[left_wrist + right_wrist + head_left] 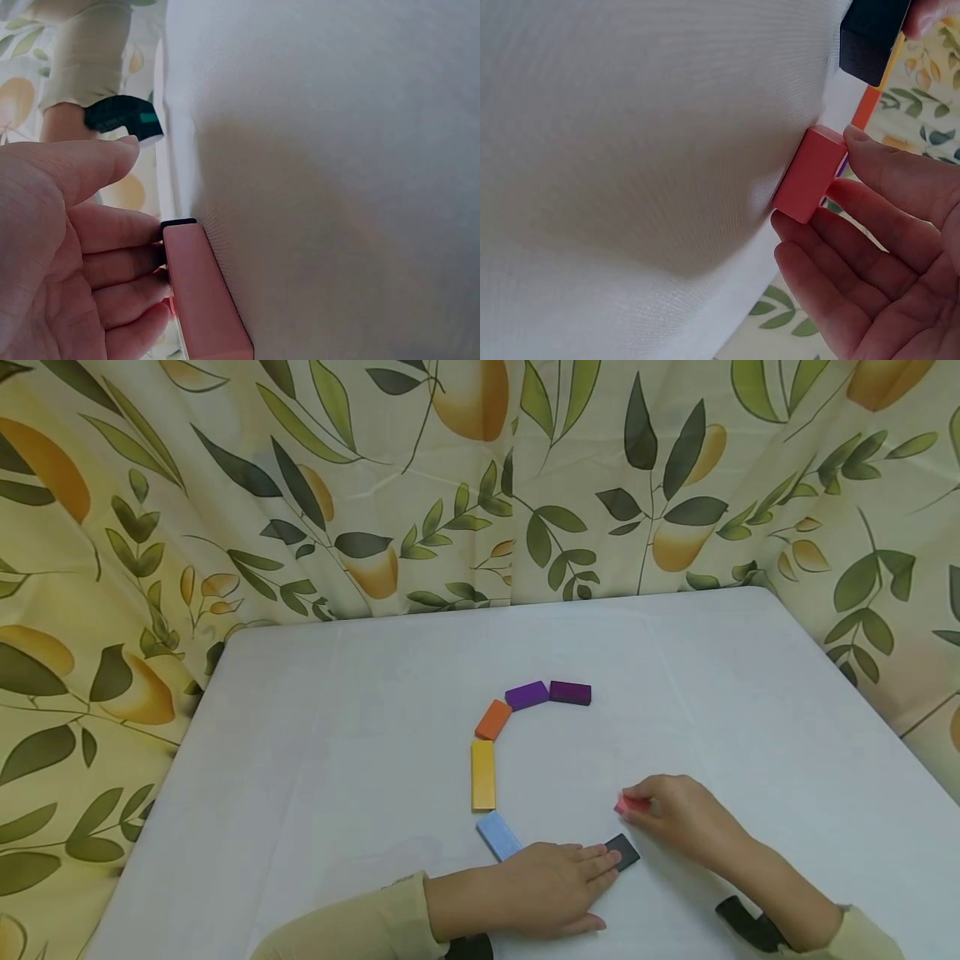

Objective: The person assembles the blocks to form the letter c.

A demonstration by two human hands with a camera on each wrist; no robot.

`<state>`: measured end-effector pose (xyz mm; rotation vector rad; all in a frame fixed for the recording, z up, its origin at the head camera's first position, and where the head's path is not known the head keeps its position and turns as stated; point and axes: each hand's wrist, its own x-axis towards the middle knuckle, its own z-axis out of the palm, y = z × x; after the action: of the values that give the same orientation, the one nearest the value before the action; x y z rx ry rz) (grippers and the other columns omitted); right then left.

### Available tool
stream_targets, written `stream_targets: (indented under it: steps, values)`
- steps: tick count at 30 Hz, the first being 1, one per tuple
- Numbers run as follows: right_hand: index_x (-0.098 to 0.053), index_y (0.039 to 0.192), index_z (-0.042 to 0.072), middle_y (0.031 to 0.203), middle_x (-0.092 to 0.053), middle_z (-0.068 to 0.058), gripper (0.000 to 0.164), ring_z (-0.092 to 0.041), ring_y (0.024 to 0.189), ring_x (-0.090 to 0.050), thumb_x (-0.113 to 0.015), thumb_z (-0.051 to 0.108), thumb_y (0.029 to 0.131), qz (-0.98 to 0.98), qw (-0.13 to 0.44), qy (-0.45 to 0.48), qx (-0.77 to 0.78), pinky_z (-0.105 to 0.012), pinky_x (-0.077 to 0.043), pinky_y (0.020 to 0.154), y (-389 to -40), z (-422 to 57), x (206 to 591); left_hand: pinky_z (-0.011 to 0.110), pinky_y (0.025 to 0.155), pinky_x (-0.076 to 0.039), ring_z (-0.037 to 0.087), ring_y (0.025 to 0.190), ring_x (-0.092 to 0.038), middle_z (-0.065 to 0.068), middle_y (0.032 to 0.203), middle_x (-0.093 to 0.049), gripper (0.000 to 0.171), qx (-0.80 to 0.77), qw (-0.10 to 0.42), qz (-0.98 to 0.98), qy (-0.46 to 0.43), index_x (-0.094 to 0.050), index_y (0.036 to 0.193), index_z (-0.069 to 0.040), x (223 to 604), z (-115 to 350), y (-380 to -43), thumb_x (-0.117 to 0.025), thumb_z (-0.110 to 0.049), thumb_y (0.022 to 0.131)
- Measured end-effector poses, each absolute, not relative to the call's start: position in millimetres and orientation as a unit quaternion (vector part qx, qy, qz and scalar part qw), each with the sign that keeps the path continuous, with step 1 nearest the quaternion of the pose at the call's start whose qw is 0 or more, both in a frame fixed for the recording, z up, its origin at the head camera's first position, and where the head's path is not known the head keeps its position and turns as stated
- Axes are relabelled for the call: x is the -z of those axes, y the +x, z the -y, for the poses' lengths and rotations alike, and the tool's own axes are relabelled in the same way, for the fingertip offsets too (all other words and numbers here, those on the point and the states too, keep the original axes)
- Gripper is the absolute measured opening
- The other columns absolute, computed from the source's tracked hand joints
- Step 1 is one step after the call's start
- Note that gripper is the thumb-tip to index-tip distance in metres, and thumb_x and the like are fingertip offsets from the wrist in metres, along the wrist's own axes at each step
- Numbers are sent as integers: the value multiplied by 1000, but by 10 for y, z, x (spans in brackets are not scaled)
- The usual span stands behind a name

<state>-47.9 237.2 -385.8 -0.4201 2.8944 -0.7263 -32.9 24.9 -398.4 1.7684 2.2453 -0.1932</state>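
Observation:
Blocks lie in a curved row on the white table: dark purple (571, 693), purple (527, 695), orange (493, 720), yellow (483, 776) and light blue (498, 835). My left hand (551, 887) lies palm down with straight fingers, its fingertips resting on a black block (625, 853). A pink block (204, 296) beside those fingers in the left wrist view is hidden under the hand in the head view. To the right of the black block, my right hand (686, 817) pinches a coral-red block (808, 175) between thumb and fingers, at the tabletop.
The white-covered table (337, 735) ends at a back edge against a leaf-and-fruit patterned curtain (450, 527). Dark bands (742, 922) sit at the wrists, below light sleeves (360, 922).

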Motion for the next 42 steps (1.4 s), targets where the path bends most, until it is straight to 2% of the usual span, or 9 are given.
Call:
stream_targets:
  steps: [15, 28, 42]
  values:
    - [-72, 92, 0, 85, -68, -2, 24, -17, 79, -62, -77, 14, 73, -957, 77, -144, 240, -38, -51, 70, -376, -2365, 3844, 14, 102, -17, 1, 132, -13, -6, 148, -23, 59, 61, 142, -775, 612, -33, 143, -16, 3985, -266, -341, -30, -51, 96]
    - [-72, 92, 2, 84, -68, 1, 24, -15, 78, -61, -78, 11, 71, -958, 69, -153, 232, -37, -51, 72, -301, -2365, 3876, 15, 102, -18, 2, 133, -13, -5, 148, -22, 59, 60, 154, -775, 611, -32, 144, -16, 3977, -258, -342, -30, -51, 96]
    - [-71, 92, 2, 88, -69, -3, 24, -22, 85, -65, -78, 8, 70, -956, 40, -198, 214, -38, -51, 75, -265, -2376, 3877, 15, 102, -18, 3, 133, -16, -3, 148, -25, 59, 66, 128, -774, 617, -35, 143, -14, 3970, -245, -322, -30, -50, 96]
